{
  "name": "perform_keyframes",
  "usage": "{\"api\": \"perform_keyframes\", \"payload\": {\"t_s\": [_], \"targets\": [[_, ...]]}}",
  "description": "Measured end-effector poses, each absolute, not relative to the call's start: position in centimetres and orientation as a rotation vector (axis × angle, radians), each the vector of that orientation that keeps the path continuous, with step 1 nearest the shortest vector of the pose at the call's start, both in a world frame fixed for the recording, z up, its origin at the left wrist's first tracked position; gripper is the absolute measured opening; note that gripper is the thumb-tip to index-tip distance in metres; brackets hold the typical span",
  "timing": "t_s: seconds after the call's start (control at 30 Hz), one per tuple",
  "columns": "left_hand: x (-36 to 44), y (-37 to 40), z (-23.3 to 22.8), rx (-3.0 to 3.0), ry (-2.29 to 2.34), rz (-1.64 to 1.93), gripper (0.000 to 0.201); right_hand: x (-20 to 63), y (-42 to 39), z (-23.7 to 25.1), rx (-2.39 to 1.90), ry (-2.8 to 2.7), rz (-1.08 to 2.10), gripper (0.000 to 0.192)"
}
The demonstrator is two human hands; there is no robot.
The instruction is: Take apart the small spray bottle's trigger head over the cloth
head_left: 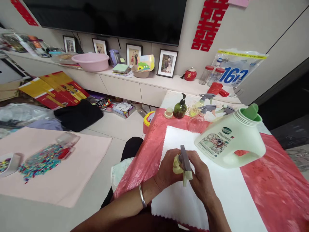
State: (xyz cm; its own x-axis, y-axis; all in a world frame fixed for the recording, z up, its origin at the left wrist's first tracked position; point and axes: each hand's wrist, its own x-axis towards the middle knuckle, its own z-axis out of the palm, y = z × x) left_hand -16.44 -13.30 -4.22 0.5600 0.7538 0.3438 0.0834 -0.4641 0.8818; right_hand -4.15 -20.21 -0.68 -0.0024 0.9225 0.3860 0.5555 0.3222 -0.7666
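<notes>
Over a white cloth (224,187), my left hand (166,169) is wrapped around the pale yellow body of a small spray bottle (185,162). My right hand (201,174) closes on the other side, around the bottle's grey trigger head. The bottle is seen from above, with most of its body hidden by my fingers. Right of my hands stands a large pale green detergent jug (229,135), uncapped, its green spout showing. Behind it are a clear spray bottle (196,122), another spray bottle (201,101), a dark green pump bottle (180,109) and a pale round cap (168,112).
Red plastic sheeting (277,170) covers the table under the cloth. At left, a pink-covered surface (82,174) bears scattered colourful beads (43,159) and a white bowl (12,166). A long cabinet (125,85) along the wall carries a pink basin (93,61), picture frames and jars.
</notes>
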Motion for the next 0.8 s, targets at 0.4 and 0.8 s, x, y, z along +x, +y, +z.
{"api": "perform_keyframes", "payload": {"t_s": [0.4, 0.8], "targets": [[-16.5, -13.6, -5.6, 1.981, 0.731, 1.194, 0.015, -5.1, -20.1, -1.0, -1.324, -1.652, 0.421, 0.034], [-17.8, -13.6, -5.6, 1.988, 0.682, 1.114, 0.022, -6.1, -19.7, -1.8, -1.330, -1.567, 0.332, 0.027]]}}
